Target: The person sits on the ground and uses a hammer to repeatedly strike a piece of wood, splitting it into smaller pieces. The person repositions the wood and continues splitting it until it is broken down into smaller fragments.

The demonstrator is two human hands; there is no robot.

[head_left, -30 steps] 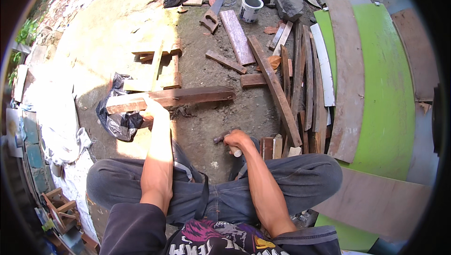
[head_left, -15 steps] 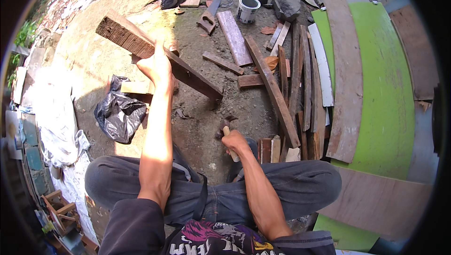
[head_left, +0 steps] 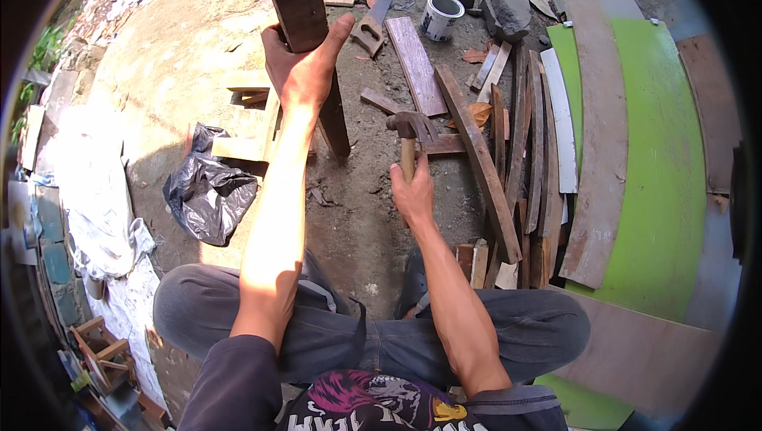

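My left hand (head_left: 304,70) grips a long dark wooden beam (head_left: 295,2), thumb on its right side. The beam stands steeply tilted, its top running out of the picture and its lower end close to the ground. In my right hand (head_left: 413,191) is a claw hammer (head_left: 409,131), held by its pale wooden handle with the metal head up. Hammer and beam are apart. Left of the beam, light wooden pieces (head_left: 240,148) lie by a black plastic bag (head_left: 213,197).
Several wooden strips (head_left: 484,169) lie piled to the right, beside green panels (head_left: 659,145). Farther off are a handsaw (head_left: 375,22), an open paint can (head_left: 441,17), a dark stone (head_left: 506,14) and a plank (head_left: 417,66). White cloth (head_left: 103,217) spreads along the left.
The beam has swung from a low slant to a steep, nearly upright position in my left hand. My right hand has raised the hammer forward, turning its head up.
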